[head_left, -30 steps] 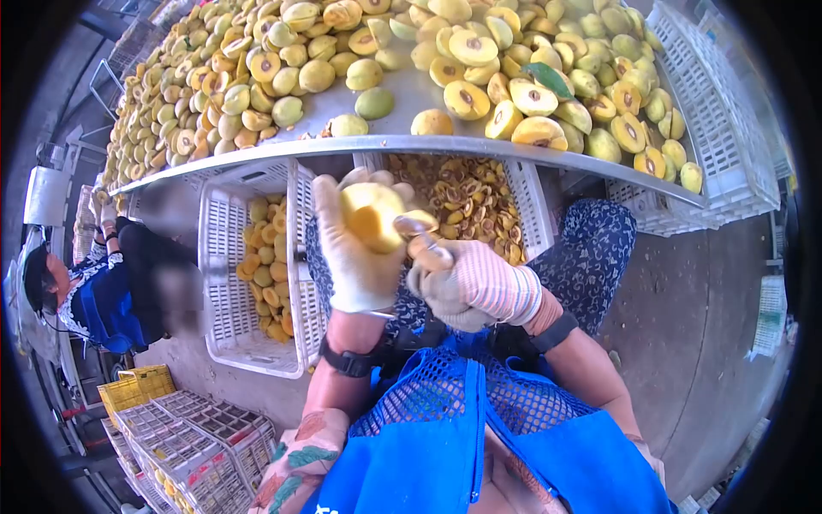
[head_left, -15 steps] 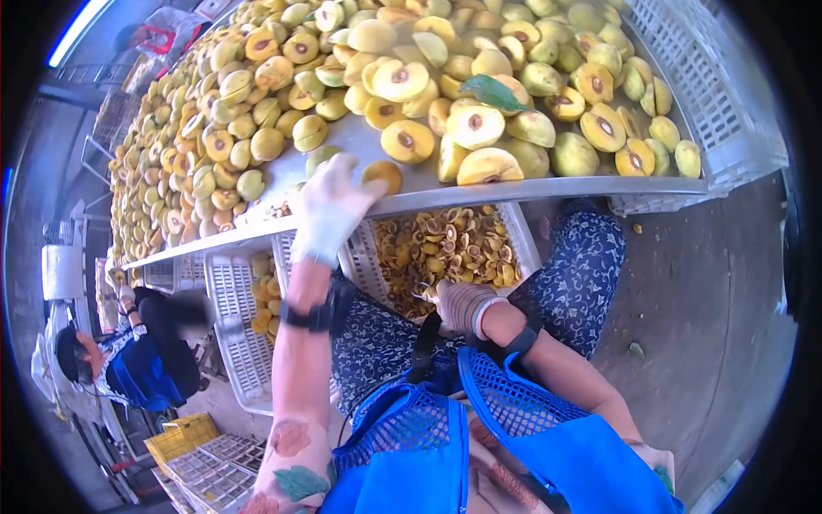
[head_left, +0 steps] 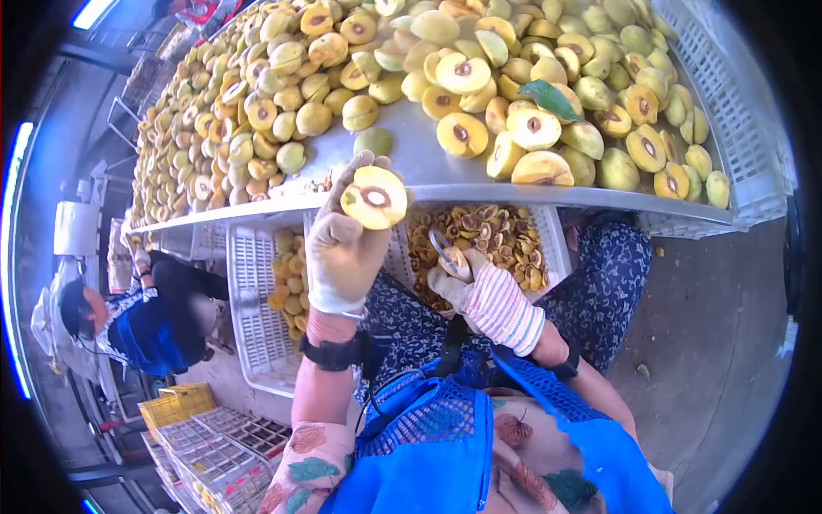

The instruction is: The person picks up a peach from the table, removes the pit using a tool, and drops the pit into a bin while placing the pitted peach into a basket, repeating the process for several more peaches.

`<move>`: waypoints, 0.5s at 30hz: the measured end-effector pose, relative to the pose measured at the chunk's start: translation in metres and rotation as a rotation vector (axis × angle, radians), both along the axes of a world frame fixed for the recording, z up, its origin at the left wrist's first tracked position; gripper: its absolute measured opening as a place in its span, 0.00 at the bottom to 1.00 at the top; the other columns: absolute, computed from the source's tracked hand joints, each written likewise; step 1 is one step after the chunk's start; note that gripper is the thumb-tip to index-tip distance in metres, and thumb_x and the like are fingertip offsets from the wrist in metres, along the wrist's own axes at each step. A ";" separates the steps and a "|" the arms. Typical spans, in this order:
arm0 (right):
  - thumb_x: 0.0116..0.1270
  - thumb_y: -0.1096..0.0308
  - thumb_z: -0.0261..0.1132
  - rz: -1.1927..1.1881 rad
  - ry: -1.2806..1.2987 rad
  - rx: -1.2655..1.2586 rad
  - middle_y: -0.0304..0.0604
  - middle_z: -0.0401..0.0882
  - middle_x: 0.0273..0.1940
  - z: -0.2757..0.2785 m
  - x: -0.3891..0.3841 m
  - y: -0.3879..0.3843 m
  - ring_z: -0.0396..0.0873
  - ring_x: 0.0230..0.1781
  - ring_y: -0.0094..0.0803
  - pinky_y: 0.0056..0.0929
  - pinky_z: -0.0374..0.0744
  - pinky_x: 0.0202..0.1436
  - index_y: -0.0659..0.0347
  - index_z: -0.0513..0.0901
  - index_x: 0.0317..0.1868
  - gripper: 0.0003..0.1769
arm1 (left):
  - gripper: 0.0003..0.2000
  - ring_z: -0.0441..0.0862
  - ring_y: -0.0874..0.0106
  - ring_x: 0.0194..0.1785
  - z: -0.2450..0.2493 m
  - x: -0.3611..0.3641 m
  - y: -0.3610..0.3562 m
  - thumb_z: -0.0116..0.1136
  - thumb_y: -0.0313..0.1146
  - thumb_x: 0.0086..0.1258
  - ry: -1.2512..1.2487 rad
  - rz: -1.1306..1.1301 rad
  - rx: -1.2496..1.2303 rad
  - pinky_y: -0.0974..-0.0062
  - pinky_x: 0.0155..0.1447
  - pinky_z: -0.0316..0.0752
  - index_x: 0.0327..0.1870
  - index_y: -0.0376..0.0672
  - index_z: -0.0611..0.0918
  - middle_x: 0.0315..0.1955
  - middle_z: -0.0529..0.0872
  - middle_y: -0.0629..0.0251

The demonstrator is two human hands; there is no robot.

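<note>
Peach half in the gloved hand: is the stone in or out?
In. The peach half in the left hand shows a dark stone in its yellow cut face; the spoon in the right hand is apart.

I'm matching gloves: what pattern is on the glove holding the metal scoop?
Pink and white stripes on the right hand gripping the scoop; head view.

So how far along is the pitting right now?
Done: one crate under the table holds pitted halves, the next crate a layer of removed stones. In hand: the left hand holds a fruit half with its stone in, and the right hand holds the scoop beside it. Left: the table is heaped with halves, many showing stones, so most probably remains.
</note>
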State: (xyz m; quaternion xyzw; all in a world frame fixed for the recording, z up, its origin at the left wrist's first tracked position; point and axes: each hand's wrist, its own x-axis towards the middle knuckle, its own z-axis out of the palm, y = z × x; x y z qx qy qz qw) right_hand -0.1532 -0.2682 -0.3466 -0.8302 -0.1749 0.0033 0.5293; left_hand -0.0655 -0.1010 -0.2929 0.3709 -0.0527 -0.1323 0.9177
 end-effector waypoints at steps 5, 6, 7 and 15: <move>0.61 0.64 0.61 -0.107 0.332 0.216 0.51 0.74 0.34 0.057 -0.001 0.037 0.79 0.29 0.43 0.34 0.78 0.28 0.56 0.77 0.45 0.12 | 0.39 0.68 0.56 0.60 0.003 -0.047 0.001 0.46 0.25 0.37 -0.009 0.059 -0.096 0.55 0.67 0.61 0.62 0.33 0.62 0.57 0.68 0.51; 0.61 0.62 0.62 -0.127 0.426 0.252 0.52 0.75 0.34 0.061 -0.001 0.043 0.79 0.30 0.43 0.35 0.77 0.29 0.59 0.76 0.46 0.15 | 0.36 0.67 0.57 0.61 0.001 -0.053 0.003 0.51 0.31 0.46 -0.092 0.058 -0.049 0.57 0.67 0.60 0.64 0.34 0.60 0.58 0.67 0.50; 0.61 0.60 0.63 -0.146 0.523 0.290 0.52 0.76 0.34 0.064 -0.002 0.049 0.79 0.31 0.44 0.35 0.77 0.30 0.62 0.74 0.47 0.18 | 0.36 0.67 0.57 0.61 0.002 -0.059 0.006 0.51 0.31 0.46 -0.092 0.063 -0.064 0.57 0.67 0.60 0.64 0.34 0.60 0.58 0.67 0.50; 0.60 0.61 0.64 -0.160 -0.107 -0.076 0.48 0.79 0.28 0.052 -0.007 0.065 0.80 0.31 0.43 0.33 0.77 0.32 0.63 0.72 0.46 0.19 | 0.31 0.69 0.62 0.59 0.013 -0.079 0.033 0.46 0.51 0.66 -0.144 0.181 0.316 0.62 0.64 0.61 0.64 0.38 0.61 0.55 0.70 0.53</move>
